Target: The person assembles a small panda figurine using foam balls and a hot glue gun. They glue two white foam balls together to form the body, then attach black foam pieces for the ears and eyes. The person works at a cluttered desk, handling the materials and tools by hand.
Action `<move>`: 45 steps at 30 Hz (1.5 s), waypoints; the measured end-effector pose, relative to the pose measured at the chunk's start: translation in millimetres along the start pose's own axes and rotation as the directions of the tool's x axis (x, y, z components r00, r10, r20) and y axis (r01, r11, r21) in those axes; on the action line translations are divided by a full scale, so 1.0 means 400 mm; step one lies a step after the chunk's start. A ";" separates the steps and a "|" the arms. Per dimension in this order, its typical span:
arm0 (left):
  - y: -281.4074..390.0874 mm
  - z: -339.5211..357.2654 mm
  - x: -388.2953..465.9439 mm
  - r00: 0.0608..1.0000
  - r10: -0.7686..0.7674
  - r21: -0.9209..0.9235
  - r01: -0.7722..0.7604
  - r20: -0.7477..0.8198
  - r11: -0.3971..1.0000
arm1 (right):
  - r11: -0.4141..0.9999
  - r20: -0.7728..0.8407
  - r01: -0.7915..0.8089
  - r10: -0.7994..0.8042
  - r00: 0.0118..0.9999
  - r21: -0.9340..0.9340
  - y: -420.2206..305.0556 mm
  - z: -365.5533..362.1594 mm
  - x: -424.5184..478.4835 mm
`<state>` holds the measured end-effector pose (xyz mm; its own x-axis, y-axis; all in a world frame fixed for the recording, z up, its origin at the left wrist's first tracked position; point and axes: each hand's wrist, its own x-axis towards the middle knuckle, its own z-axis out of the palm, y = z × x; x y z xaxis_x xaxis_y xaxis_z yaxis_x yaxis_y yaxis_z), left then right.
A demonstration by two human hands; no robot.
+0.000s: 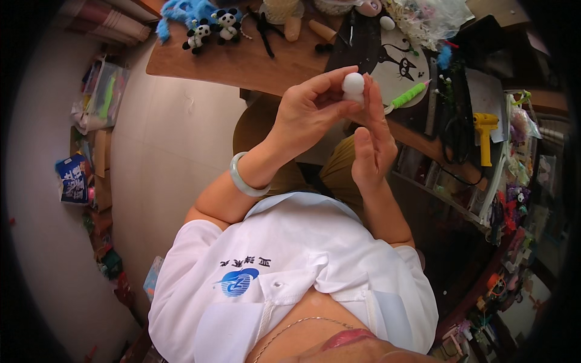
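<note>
My left hand point(305, 106), with a pale bangle at the wrist, pinches a small white piece point(353, 84) between thumb and fingers. That piece looks like two white balls stacked one on the other, the lower one partly covered by my thumb. Right beside it stands my right hand point(374, 136), its fingers stretched up along the piece's right side and its thumb apart. Whether those fingertips touch the piece is hard to tell. Past my right hand, a tool with a green wrapped grip point(408, 95) lies on a round pad with a black cat point(404, 63).
Two panda figures point(212, 31) and blue fuzzy stems point(186, 13) are on the wooden table point(195, 66). A white egg-shaped ball point(386, 23) lies near the plastic bag point(431, 20). The yellow glue gun point(485, 136) is at right, near a black cable point(456, 140).
</note>
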<state>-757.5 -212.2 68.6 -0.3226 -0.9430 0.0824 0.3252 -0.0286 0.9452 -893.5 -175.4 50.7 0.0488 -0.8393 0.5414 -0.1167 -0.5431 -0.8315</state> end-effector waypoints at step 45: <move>0.031 -0.041 0.290 0.963 -0.207 -0.369 0.258 0.172 0.893 | 0.893 -0.073 -0.350 0.344 0.936 -0.282 0.166 -0.197 0.324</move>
<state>-776.5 -327.3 84.6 -0.5308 -0.8452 -0.0617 0.5356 -0.3910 0.7485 -973.0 -318.5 75.7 -0.0671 -0.9709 0.2300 -0.4010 -0.1849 -0.8972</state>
